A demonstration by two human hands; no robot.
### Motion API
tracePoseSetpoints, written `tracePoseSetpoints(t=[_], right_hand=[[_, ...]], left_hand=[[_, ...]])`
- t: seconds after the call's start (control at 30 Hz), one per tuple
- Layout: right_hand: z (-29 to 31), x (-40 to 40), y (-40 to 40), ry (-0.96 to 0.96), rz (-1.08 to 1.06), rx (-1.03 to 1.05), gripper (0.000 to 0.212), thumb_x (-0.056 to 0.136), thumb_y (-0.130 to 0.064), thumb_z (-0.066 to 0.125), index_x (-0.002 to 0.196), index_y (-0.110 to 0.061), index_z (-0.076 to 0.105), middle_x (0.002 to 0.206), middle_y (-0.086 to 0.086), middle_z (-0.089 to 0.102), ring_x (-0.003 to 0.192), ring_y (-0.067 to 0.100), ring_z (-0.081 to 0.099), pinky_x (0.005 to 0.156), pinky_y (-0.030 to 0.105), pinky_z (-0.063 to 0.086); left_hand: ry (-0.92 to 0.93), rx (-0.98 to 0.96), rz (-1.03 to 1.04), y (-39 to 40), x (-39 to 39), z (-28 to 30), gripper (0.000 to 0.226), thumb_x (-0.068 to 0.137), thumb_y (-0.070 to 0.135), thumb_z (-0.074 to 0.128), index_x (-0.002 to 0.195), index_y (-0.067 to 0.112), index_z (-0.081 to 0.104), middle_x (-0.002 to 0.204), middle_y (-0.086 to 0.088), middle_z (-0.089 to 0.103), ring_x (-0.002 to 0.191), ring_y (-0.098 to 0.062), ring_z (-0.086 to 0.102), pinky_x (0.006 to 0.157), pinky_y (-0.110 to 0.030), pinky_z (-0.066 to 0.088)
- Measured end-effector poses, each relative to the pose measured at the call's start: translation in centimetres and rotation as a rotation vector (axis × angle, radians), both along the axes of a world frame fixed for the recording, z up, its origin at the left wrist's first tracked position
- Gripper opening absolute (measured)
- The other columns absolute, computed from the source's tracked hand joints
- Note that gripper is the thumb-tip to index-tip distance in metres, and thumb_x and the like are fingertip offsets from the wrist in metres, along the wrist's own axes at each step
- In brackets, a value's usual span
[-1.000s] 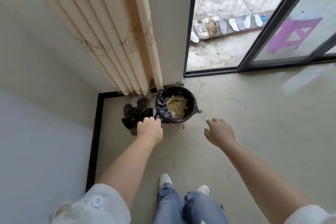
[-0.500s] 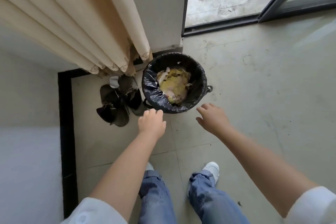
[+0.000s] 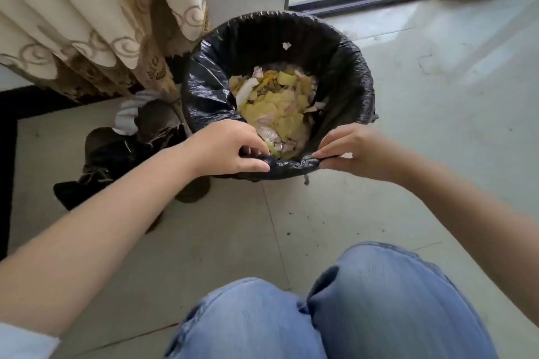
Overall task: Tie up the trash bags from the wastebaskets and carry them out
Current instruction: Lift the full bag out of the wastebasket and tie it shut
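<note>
The black trash bag (image 3: pixel 204 90) lines a round wastebasket (image 3: pixel 368 102) just ahead of both hands. The left hand (image 3: pixel 230 148) pinches the near rim of the bag with curled fingers and thumb. The right hand (image 3: pixel 358 151) pinches the same rim, just beside the left one.

The bag looks thin, soft and a bit slippery. It would likely tear if pulled hard. Inside lie yellow peels and scraps (image 3: pixel 277 108), well below the rim, so it is probably light. The folded-over rim is the best place to hold, all the way round.

To the left of the left hand are dark boots (image 3: pixel 122 151) and a curtain (image 3: pixel 96 26), close to the basket. Past the far rim is a wall corner. To the right of the right hand the floor (image 3: pixel 437 96) is open, so that looks like the easy way to lift out.
</note>
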State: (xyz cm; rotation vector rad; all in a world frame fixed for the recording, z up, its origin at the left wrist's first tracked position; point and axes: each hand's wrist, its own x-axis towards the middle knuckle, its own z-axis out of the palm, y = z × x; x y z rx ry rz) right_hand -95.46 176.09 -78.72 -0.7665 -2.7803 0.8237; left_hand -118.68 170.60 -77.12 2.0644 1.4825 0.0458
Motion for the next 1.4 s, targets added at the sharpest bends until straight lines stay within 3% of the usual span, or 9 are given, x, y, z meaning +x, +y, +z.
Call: tracePoseSetpoints(t=[0.27, 0.43, 0.57, 0.7, 0.87, 1.03, 1.13, 1.27, 1.4], right_hand=[[0.5, -1.4, -0.2, -0.032, -0.174, 0.048, 0.036, 0.083, -0.024, 0.050, 0.075, 0.006, 0.070, 0.071, 0.019, 0.067, 0.065, 0.030, 0.061, 0.063, 0.027, 0.050], [1.5, -0.5, 0.7, -0.108, -0.089, 0.046, 0.018, 0.078, -0.015, 0.064, 0.079, 0.000, 0.075, 0.077, 0.013, 0.070, 0.066, 0.018, 0.057, 0.071, -0.006, 0.036], [1.1, -0.8, 0.9, -0.109, -0.154, 0.040, 0.017, 0.081, -0.010, 0.060, 0.074, 0.002, 0.071, 0.070, 0.013, 0.066, 0.063, 0.017, 0.052, 0.066, 0.007, 0.039], [0.7, -2.9, 2.3, -0.094, -0.355, 0.030, 0.014, 0.092, -0.009, 0.047, 0.083, 0.000, 0.053, 0.076, 0.014, 0.054, 0.071, 0.023, 0.047, 0.067, 0.034, 0.040], [-0.2, -5.5, 3.8, -0.124, -0.425, -0.013, 0.012, 0.093, -0.012, 0.047, 0.088, -0.005, 0.055, 0.083, 0.004, 0.050, 0.080, 0.019, 0.047, 0.068, 0.024, 0.032], [0.7, -4.6, 2.8, -0.141, -0.231, 0.054, 0.032, 0.085, -0.027, 0.062, 0.105, -0.002, 0.060, 0.081, -0.003, 0.058, 0.069, 0.008, 0.054, 0.064, 0.008, 0.036], [0.4, -1.9, 2.6, -0.140, -0.178, 0.376, 0.054, 0.063, -0.048, 0.068, 0.102, -0.010, 0.065, 0.099, 0.012, 0.069, 0.100, 0.035, 0.061, 0.090, 0.048, 0.044], [-0.9, 0.1, 2.8, -0.135, -0.324, 0.495, 0.030, 0.055, -0.015, 0.071, 0.082, -0.002, 0.073, 0.095, 0.025, 0.069, 0.091, 0.049, 0.063, 0.079, 0.062, 0.048], [-0.7, 2.1, 4.3, 0.003, -0.679, 0.398, 0.040, 0.061, 0.000, 0.056, 0.098, 0.010, 0.067, 0.102, 0.033, 0.064, 0.092, 0.050, 0.061, 0.081, 0.051, 0.050]], left_hand=[[0.030, 0.221, 0.134, 0.1, 1.2, -0.9, 0.024, 0.093, 0.021, 0.051, 0.099, 0.001, 0.063, 0.088, -0.003, 0.052, 0.088, -0.021, 0.050, 0.069, -0.022, 0.033], [0.068, 0.378, 0.263, 0.2, 1.4, -0.9, 0.026, 0.096, 0.024, 0.044, 0.101, 0.003, 0.059, 0.103, -0.010, 0.058, 0.097, -0.027, 0.055, 0.078, -0.035, 0.043], [0.214, 0.369, 0.288, 0.0, 2.3, -0.6, 0.029, 0.098, 0.027, 0.036, 0.106, 0.006, 0.055, 0.106, -0.009, 0.055, 0.095, -0.030, 0.058, 0.074, -0.036, 0.045], [0.055, 0.363, 0.385, -0.7, 2.7, -0.1, 0.031, 0.096, 0.033, 0.041, 0.112, 0.008, 0.050, 0.090, -0.005, 0.052, 0.092, -0.029, 0.057, 0.074, -0.036, 0.045], [0.284, 0.178, 0.219, -1.9, 3.1, -1.1, 0.052, 0.089, 0.057, 0.038, 0.105, 0.013, 0.058, 0.102, -0.002, 0.059, 0.101, -0.021, 0.055, 0.081, -0.032, 0.044], [-0.052, 0.109, 0.381, -1.5, 2.9, -1.1, 0.029, 0.096, 0.025, 0.045, 0.089, 0.004, 0.064, 0.080, -0.004, 0.052, 0.086, -0.023, 0.051, 0.065, -0.026, 0.028], [-0.276, 0.142, 0.652, -1.2, 2.1, -0.3, 0.023, 0.096, 0.016, 0.044, 0.083, 0.004, 0.059, 0.068, -0.002, 0.047, 0.068, -0.016, 0.043, 0.056, -0.027, 0.024], [-0.400, 0.061, 0.904, -0.5, 2.0, 0.1, 0.021, 0.099, 0.016, 0.032, 0.088, 0.007, 0.047, 0.070, 0.002, 0.042, 0.071, -0.015, 0.041, 0.055, -0.025, 0.028], [-0.255, 0.094, 0.630, -0.9, 1.1, 0.8, 0.021, 0.094, 0.034, 0.045, 0.087, 0.014, 0.044, 0.070, 0.002, 0.048, 0.071, -0.017, 0.049, 0.056, -0.011, 0.037]])
